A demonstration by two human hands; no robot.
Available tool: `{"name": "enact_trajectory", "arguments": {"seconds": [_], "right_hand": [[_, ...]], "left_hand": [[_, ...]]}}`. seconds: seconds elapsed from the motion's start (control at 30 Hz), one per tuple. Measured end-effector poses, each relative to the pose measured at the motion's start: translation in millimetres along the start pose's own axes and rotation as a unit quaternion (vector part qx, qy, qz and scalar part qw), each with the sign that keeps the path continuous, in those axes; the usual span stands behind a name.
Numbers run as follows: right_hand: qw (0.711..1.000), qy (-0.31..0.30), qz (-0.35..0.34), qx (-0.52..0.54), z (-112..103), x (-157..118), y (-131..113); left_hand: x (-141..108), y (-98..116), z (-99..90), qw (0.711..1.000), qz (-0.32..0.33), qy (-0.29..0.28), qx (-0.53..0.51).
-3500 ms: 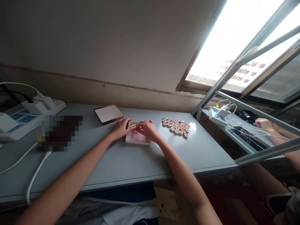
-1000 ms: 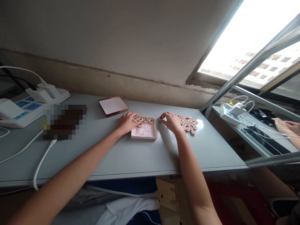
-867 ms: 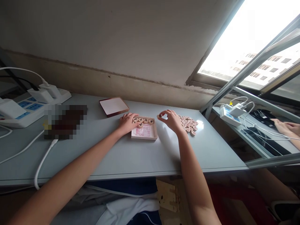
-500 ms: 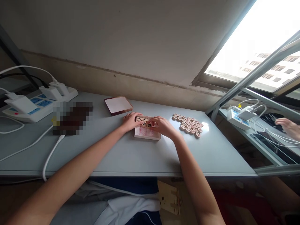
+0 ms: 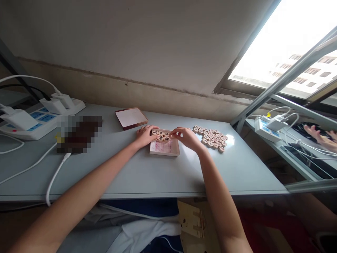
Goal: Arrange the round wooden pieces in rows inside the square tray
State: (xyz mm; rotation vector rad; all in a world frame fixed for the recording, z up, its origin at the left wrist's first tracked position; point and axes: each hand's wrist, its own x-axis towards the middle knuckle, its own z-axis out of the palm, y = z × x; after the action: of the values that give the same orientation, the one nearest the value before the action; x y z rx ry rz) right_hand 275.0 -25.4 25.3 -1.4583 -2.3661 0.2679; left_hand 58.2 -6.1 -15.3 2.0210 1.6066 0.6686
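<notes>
A shallow, open box (image 5: pixel 164 154) lies on the grey desk. Several round wooden Chinese chess pieces (image 5: pixel 161 138) sit in two rows along its far side, and its near part shows a pinkish printed sheet (image 5: pixel 163 147). My left hand (image 5: pixel 145 135) holds the box at its far left corner, fingers bent over the rim. At the far right side of the box is my right hand (image 5: pixel 184 136), its fingers loosely curved and their tips beside the chess pieces, with no piece visible in them. More chess pieces (image 5: pixel 211 137) lie flat in a cluster to the right.
Behind the box to the left lies the lid (image 5: pixel 131 118), inside up. A power strip (image 5: pixel 42 121) with plugs and white cables, plus a blurred dark object (image 5: pixel 80 135), occupy the desk's left side. A mirror-like panel (image 5: pixel 292 140) and metal frame stand right.
My right hand has drawn back slightly from the chess pieces in the box, uncovering the ones under its fingertips. My left hand stays on the box corner. The view has shifted slightly.
</notes>
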Motion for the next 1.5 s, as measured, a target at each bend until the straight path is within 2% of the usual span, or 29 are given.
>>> {"name": "enact_trajectory", "arguments": {"seconds": [0.07, 0.13, 0.17, 0.23, 0.3, 0.4, 0.53, 0.63, 0.73, 0.83, 0.93, 1.03, 1.1, 1.17, 1.3, 1.5], "right_hand": [[0.992, 0.083, 0.071, -0.06, -3.9, -2.2, 19.6], [0.968, 0.143, 0.154, -0.14, -5.0, -5.9, 40.1], [0.955, 0.145, 0.192, -0.172, -4.3, -8.0, 49.1], [0.939, 0.109, 0.242, -0.216, -1.0, -11.8, 63.0], [0.934, 0.076, 0.25, -0.243, 2.9, -14.2, 70.7], [0.934, 0.09, 0.226, -0.261, 5.5, -14.9, 74.7], [0.932, 0.11, 0.257, -0.23, 1.9, -14.4, 76.7], [0.943, 0.079, 0.274, -0.171, -2.4, -16.6, 79.0], [0.959, 0.046, 0.263, -0.092, -7.5, -19.8, 79.6], [0.973, 0.044, 0.224, -0.03, -13.9, -19.4, 70.5], [0.987, 0.041, 0.135, 0.08, -18.3, -13.9, 48.2], [0.984, -0.022, 0.04, 0.171, -15.7, -6.2, 23.4], [0.985, -0.062, 0.015, 0.161, -10.5, -2.4, 12.8], [0.992, -0.074, 0.013, 0.106, -4.7, -0.8, 8.1], [0.999, -0.052, 0.012, 0.002, 1.5, -3.1, 7.3], [0.998, -0.057, 0.015, -0.017, -0.2, -5.4, 2.7]], "left_hand": [[0.0, -0.7, -0.1, 1.0, 0.004, 0.0, -0.007], [0.4, -1.5, 0.1, 1.0, 0.009, 0.0, -0.014], [0.7, -1.8, 0.2, 1.0, 0.011, 0.0, -0.016], [1.4, -2.2, 0.6, 1.0, 0.013, -0.001, -0.017], [1.8, -2.4, 0.8, 1.0, 0.011, -0.001, -0.016], [1.7, -2.7, 0.7, 1.0, 0.014, -0.001, -0.016], [0.7, -3.5, -0.1, 1.0, 0.015, -0.005, -0.023], [0.2, -4.2, -0.7, 0.999, 0.019, -0.006, -0.03], [0.3, -4.7, -0.4, 0.999, 0.024, -0.003, -0.03], [1.1, -5.4, 0.2, 0.999, 0.031, -0.001, -0.024], [2.0, -6.3, 0.7, 0.999, 0.036, 0.001, -0.021], [2.8, -7.1, 0.7, 0.999, 0.034, -0.004, -0.028], [3.2, -7.4, 0.9, 0.999, 0.034, -0.008, -0.034], [3.6, -7.6, 1.2, 0.999, 0.035, -0.009, -0.035], [4.2, -7.7, 1.6, 0.999, 0.031, -0.006, -0.034], [4.5, -8.2, 1.0, 0.998, 0.04, -0.007, -0.04]]}}
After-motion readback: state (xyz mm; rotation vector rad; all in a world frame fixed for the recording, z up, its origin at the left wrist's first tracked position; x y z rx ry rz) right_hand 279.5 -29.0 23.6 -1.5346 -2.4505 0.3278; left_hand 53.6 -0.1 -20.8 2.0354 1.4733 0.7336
